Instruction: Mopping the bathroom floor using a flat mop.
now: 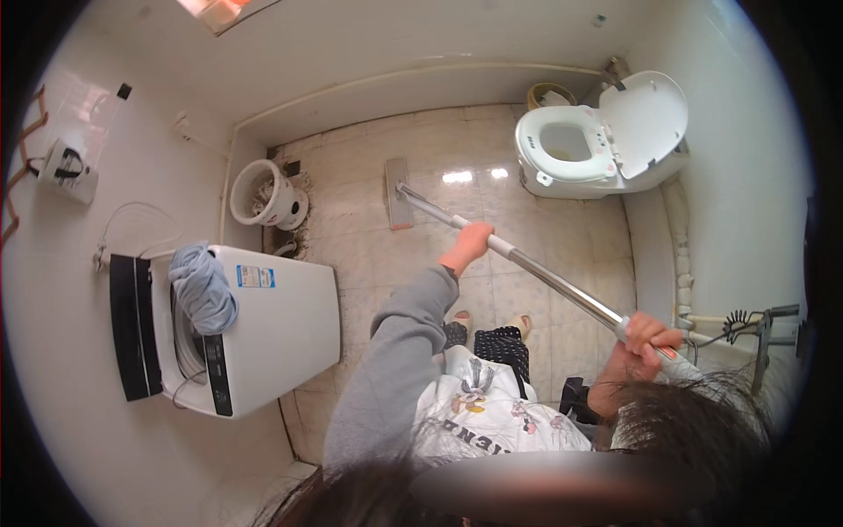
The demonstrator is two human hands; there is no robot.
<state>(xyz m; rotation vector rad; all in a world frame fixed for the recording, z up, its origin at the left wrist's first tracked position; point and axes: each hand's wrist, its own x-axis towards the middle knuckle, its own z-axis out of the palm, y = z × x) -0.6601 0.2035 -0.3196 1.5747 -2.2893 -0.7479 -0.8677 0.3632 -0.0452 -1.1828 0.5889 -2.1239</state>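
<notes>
A flat mop stretches across the view, its metal pole (560,280) slanting down to the right. My left hand (469,242) is wrapped around the pole's white lower section. Near the upper end of the handle, my right hand (642,342) grips it close to my body. The rectangular grey mop head (398,197) lies against the tiled floor (342,244), out ahead of my left hand. Its underside and pad are hidden. My slippers (518,325) are on the floor below the pole.
A toilet (527,178) with its lid raised stands at the right, beside a yellowish waste bin (535,93). White buckets (245,172) sit in the left corner. A top-loading washing machine (290,329) has a blue cloth (204,290) draped at its opening. Walls enclose the floor.
</notes>
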